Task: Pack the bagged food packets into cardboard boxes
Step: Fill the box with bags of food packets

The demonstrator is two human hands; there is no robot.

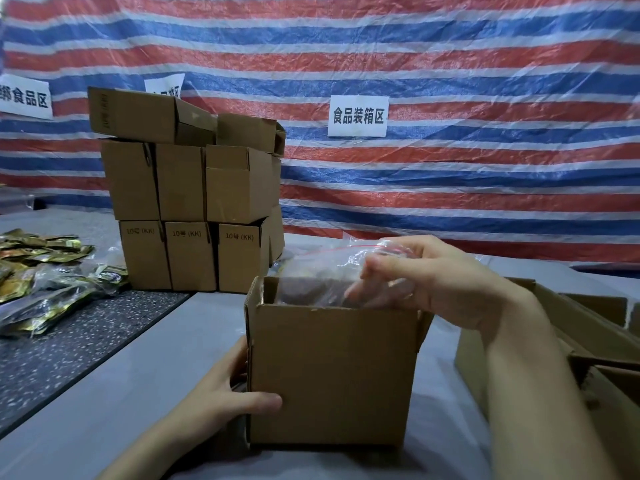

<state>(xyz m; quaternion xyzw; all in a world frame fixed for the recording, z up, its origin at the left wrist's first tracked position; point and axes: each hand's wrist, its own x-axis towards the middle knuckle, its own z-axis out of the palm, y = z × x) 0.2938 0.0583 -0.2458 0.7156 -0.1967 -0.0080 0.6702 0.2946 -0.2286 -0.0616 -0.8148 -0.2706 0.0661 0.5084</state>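
An open cardboard box (332, 375) stands on the grey table in front of me. A clear zip bag of food packets (322, 268) sticks out of its top, partly inside. My right hand (433, 285) is over the box opening, its fingers bent down onto the bag and pressing it in. My left hand (235, 393) holds the box's left side, thumb on the front face and fingers round the corner. The lower part of the bag is hidden by the box wall.
A stack of closed cardboard boxes (187, 202) stands behind, to the left. Loose gold and dark food packets (41, 275) lie at the far left on a speckled dark mat (69, 348). More open cardboard boxes (588, 341) sit at the right. A striped tarpaulin (450, 81) hangs behind.
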